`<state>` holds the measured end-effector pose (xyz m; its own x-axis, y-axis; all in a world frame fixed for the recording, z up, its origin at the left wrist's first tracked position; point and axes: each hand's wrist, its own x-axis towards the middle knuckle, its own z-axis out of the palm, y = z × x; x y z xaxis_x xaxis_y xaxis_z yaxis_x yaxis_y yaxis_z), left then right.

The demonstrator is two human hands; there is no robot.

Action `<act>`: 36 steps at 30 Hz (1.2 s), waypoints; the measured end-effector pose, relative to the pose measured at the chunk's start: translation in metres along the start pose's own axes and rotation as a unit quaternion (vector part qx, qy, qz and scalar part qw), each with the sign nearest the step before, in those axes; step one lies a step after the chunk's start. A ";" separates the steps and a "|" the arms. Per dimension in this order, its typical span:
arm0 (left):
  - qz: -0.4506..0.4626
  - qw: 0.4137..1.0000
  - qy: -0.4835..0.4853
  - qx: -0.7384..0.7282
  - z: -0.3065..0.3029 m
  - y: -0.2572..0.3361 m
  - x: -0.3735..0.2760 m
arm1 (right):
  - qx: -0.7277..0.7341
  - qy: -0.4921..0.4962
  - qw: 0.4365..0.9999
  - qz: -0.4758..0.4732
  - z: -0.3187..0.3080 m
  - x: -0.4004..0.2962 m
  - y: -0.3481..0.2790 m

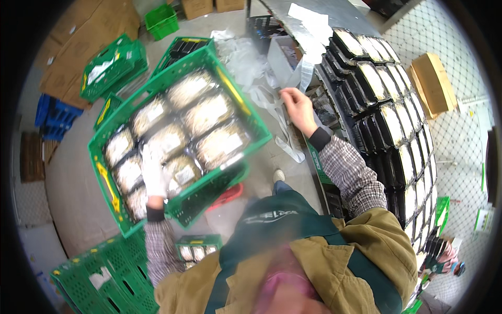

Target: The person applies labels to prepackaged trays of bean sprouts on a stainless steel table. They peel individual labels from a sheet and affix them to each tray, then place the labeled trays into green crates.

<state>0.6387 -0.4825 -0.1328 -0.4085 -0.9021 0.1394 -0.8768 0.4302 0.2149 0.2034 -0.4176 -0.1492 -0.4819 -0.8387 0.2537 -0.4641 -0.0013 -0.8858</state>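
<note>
A green plastic crate [245,147] holds several wrapped black trays of pale, stringy food [188,88], most with white labels. My left hand [155,168], in a white glove, is over the trays in the crate's lower left part; its fingers are blurred, and whether they grip a tray cannot be told. My right hand [298,108], bare, is raised to the right of the crate with its fingers bent together and thumb near them. Beneath it dangles a pale plastic strip [284,137]; contact with the fingers is unclear.
Stacked packed black trays [392,125] line the table [353,19] at right. A grey bin [280,57] and clear plastic wrap [241,59] lie ahead. Green crates [113,70] stand at left, others [110,274] at lower left. A red basket [225,198] is underneath. A person [441,261] is far right.
</note>
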 end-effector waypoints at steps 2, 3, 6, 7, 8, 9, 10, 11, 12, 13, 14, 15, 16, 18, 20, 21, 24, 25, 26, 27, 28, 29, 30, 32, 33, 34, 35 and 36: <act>-0.010 0.982 0.064 -0.180 -0.021 0.057 -0.001 | -0.052 0.139 0.982 0.114 -0.037 0.027 0.092; -0.043 0.956 0.079 -0.279 -0.033 0.092 -0.009 | -0.059 0.185 0.963 0.186 -0.054 0.039 0.142; 0.067 0.813 -0.087 -0.571 -0.047 0.159 -0.030 | -0.136 0.179 0.943 0.246 -0.080 0.079 0.248; 0.093 0.780 -0.115 -0.609 -0.036 0.175 -0.032 | -0.110 0.181 0.943 0.257 -0.081 0.096 0.282; 0.109 0.744 -0.182 -0.633 -0.031 0.192 -0.020 | -0.080 0.166 0.930 0.317 -0.096 0.117 0.318; 0.122 0.705 -0.245 -0.654 -0.025 0.207 -0.009 | -0.050 0.146 0.915 0.372 -0.103 0.135 0.345; 0.064 0.673 -0.291 -0.677 -0.016 0.219 -0.013 | 0.028 0.129 0.887 0.442 -0.092 0.149 0.351; -0.004 0.639 -0.313 -0.703 -0.004 0.228 -0.025 | 0.084 0.126 0.859 0.490 -0.066 0.166 0.316; -0.024 0.630 -0.323 -0.706 -0.002 0.238 -0.018 | 0.106 0.134 0.862 0.478 -0.066 0.176 0.328; -0.031 0.609 -0.320 -0.725 0.001 0.249 -0.005 | 0.127 0.144 0.863 0.468 -0.067 0.185 0.341; -0.039 0.587 -0.319 -0.743 0.004 0.259 0.009 | 0.082 0.179 0.880 0.432 -0.064 0.191 0.354; -0.055 0.568 -0.311 -0.760 0.003 0.270 0.017 | 0.082 0.172 0.889 0.415 -0.053 0.193 0.353; -0.041 0.583 -0.302 -0.753 0.011 0.276 0.025 | 0.074 0.173 0.903 0.387 -0.055 0.200 0.350; -0.016 0.624 -0.288 -0.727 0.016 0.294 0.049 | -0.033 0.221 0.914 0.339 -0.051 0.218 0.345; -0.007 0.646 -0.271 -0.713 0.020 0.314 0.069 | 0.014 0.227 0.882 0.413 -0.063 0.243 0.345; -0.014 0.652 -0.264 -0.711 0.019 0.322 0.072 | 0.039 0.222 0.865 0.449 -0.063 0.256 0.334; -0.009 0.668 -0.248 -0.701 0.019 0.340 0.085 | -0.118 0.158 0.881 0.431 -0.073 0.283 0.345; -0.005 0.676 -0.253 -0.692 0.016 0.346 0.091 | 0.059 0.195 0.863 0.462 -0.074 0.295 0.361; 0.003 0.684 -0.260 -0.681 0.013 0.351 0.100 | 0.247 0.261 0.798 0.483 -0.080 0.307 0.376; 0.007 0.694 -0.258 -0.672 0.011 0.354 0.104 | 0.386 0.316 0.707 0.501 -0.081 0.319 0.369; 0.028 0.714 -0.274 -0.644 0.010 0.354 0.107 | 0.363 0.300 0.760 0.448 -0.078 0.317 0.361; 0.027 0.729 -0.265 -0.630 0.007 0.357 0.104 | 0.337 0.270 0.810 0.395 -0.063 0.309 0.324; 0.035 0.738 -0.263 -0.620 0.007 0.361 0.104 | 0.237 0.202 0.882 0.353 -0.054 0.303 0.296; 0.057 0.798 -0.252 -0.544 0.001 0.372 0.108 | 0.252 0.046 0.955 0.151 -0.045 0.257 0.222; -0.035 0.745 -0.219 -0.629 0.009 0.379 0.100 | 0.147 -0.019 0.986 0.072 -0.056 0.226 0.175; -0.099 0.733 -0.176 -0.649 0.010 0.389 0.100 | 0.166 -0.021 0.986 -0.025 -0.070 0.192 0.129; -0.110 0.738 -0.109 -0.656 0.016 0.397 0.101 | 0.158 -0.036 0.986 -0.049 -0.087 0.157 0.093; -0.050 0.789 -0.020 -0.612 0.025 0.401 0.108 | 0.154 -0.053 0.985 -0.051 -0.105 0.125 0.071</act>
<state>0.2366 -0.4083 -0.0554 -0.3820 -0.9234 0.0383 -0.0122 0.0465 0.9988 0.0322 -0.4658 -0.1396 -0.3569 -0.8778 0.3196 -0.2514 -0.2393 -0.9378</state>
